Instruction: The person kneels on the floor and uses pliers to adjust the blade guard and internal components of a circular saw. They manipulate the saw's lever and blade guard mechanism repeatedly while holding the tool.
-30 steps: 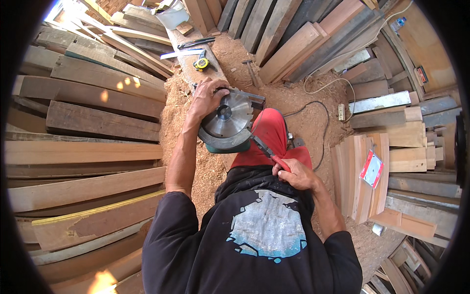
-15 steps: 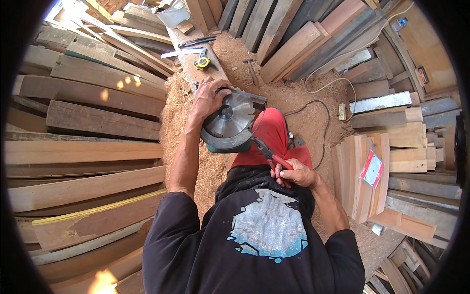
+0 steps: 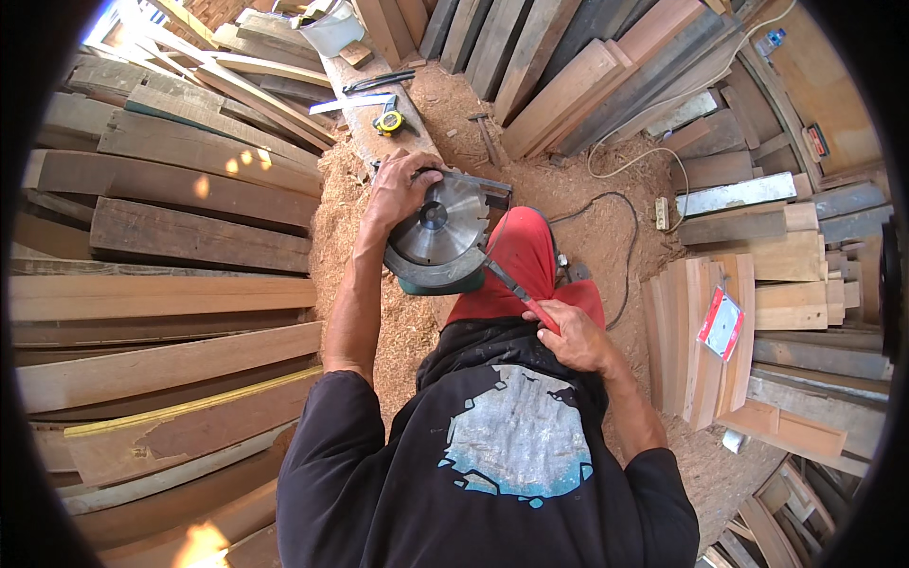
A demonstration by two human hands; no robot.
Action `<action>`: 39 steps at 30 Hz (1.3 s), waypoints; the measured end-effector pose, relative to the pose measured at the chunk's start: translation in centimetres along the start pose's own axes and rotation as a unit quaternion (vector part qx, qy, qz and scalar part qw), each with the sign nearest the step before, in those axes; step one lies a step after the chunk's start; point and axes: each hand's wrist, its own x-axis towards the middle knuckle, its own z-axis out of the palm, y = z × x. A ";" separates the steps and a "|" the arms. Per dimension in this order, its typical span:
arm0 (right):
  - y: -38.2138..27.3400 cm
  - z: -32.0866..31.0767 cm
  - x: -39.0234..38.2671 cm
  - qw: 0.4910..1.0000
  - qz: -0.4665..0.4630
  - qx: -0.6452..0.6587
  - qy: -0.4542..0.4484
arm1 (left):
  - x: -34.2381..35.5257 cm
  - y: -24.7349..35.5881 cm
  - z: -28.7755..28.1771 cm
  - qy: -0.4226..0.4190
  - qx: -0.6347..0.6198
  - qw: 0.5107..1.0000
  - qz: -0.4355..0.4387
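A circular saw [image 3: 423,272] with a dark green body lies on its side above my thighs, its round toothed blade [image 3: 462,216] facing up. My left hand [image 3: 401,192] grips the saw at its far left, fingers curled at the blade's upper edge. In my right hand [image 3: 578,339] are red-handled pliers [image 3: 512,285], seen edge-on. Their jaw end reaches the lower right of the blade and guard; whether it grips anything cannot be made out. Part of the saw's body is hidden under the blade.
Beyond the saw, a plank [image 3: 365,118] carries a yellow tape measure [image 3: 389,120], a square and dark pincers [image 3: 379,81]. A hammer [image 3: 485,137] rests in the sawdust. Cords cross the floor at right. Stacked timber [image 3: 204,222] lines both sides; a red-and-white packet [image 3: 721,324] lies on boards.
My right hand has turned over, so its back now shows and the pliers appear edge-on with their handles closer together. The saw and left hand have shifted slightly left.
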 end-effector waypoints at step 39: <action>1.5 -1.1 0.9 0.965 0.112 0.190 -0.139 | -0.3 -0.5 0.2 0.019 0.013 0.999 0.038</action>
